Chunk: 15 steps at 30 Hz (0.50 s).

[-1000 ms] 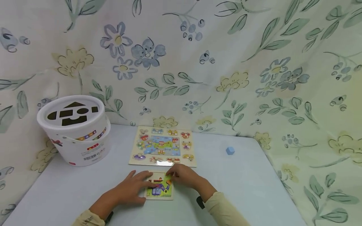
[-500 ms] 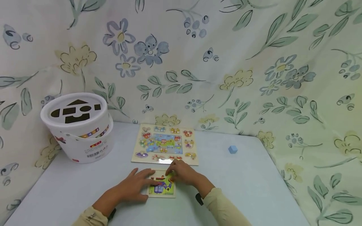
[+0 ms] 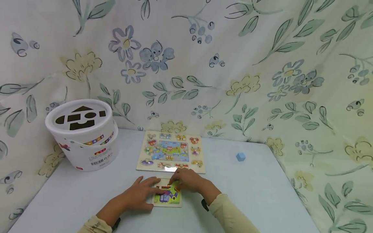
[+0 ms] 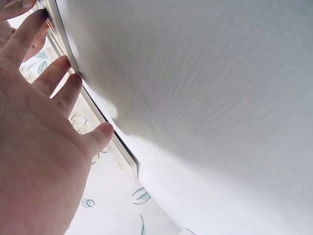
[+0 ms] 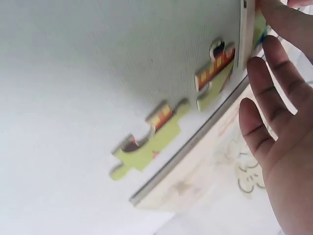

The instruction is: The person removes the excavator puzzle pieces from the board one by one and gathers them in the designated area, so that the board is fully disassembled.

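A small framed jigsaw puzzle (image 3: pixel 166 204) with a purple vehicle picture lies flat at the table's near middle. My left hand (image 3: pixel 138 195) rests on its left side, fingers spread and mostly straight, thumb at the lower left corner. My right hand (image 3: pixel 187 179) is at the upper right, index finger and thumb pinching a green jigsaw piece over the picture; the fingers partly cover it. In the right wrist view, two loose jigsaw pieces, a nearer-hand one (image 5: pixel 215 78) and a green one (image 5: pixel 156 139), lie on the table beside the frame, close to the right hand's fingers.
A larger wooden peg puzzle board (image 3: pixel 141 166) lies just beyond the small puzzle. A white lidded bucket (image 3: pixel 84 145) with shaped holes stands at the back left. One blue cube (image 3: pixel 240 157) sits to the right. Floral cloth (image 3: pixel 204 74) hangs behind the table.
My right hand's fingertips have shifted slightly left over the puzzle's upper part. The left hand stays on the frame's left side. The head view has shifted a little.
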Each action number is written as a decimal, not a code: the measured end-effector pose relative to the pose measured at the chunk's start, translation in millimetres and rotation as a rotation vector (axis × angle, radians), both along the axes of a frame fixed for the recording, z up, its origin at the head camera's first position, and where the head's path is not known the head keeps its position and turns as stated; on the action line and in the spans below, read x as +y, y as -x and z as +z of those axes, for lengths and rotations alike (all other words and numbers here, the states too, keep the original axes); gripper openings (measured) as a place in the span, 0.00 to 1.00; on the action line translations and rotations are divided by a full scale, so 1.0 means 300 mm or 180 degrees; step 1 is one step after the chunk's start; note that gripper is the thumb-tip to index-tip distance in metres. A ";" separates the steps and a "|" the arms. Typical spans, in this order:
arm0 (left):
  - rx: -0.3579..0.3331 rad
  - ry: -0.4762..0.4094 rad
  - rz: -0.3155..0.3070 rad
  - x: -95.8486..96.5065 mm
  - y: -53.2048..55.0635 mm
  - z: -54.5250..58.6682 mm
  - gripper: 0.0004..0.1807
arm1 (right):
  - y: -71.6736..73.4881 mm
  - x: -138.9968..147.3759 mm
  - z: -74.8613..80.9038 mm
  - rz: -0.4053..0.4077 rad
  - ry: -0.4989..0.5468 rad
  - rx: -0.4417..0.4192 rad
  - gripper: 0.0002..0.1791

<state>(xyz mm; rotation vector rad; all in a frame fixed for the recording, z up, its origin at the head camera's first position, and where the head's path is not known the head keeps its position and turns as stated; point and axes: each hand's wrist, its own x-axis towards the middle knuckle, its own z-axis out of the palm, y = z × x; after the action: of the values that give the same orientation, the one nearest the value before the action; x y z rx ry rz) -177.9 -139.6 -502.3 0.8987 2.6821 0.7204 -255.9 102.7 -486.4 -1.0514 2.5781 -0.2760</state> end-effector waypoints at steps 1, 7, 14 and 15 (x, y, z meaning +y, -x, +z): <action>0.0002 0.0002 -0.0004 0.001 -0.001 0.002 0.32 | 0.001 -0.001 0.004 0.0080 -0.0046 0.0060 0.12; 0.0025 0.0043 0.0010 0.003 -0.001 0.012 0.32 | 0.005 -0.009 0.033 0.0307 -0.0258 0.0262 0.11; 0.0014 0.0050 0.0014 0.008 -0.006 0.007 0.31 | -0.001 -0.015 0.038 0.0270 -0.0421 0.0243 0.11; 0.0026 0.0044 0.0007 0.009 -0.006 0.003 0.31 | -0.002 -0.015 0.039 0.0262 -0.0447 0.0218 0.11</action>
<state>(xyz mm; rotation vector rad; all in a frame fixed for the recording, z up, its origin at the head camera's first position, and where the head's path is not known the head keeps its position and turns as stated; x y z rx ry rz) -176.2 -137.0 -501.4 0.8974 2.6921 0.6995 -255.1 98.1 -474.6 -1.1297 2.5635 -0.0384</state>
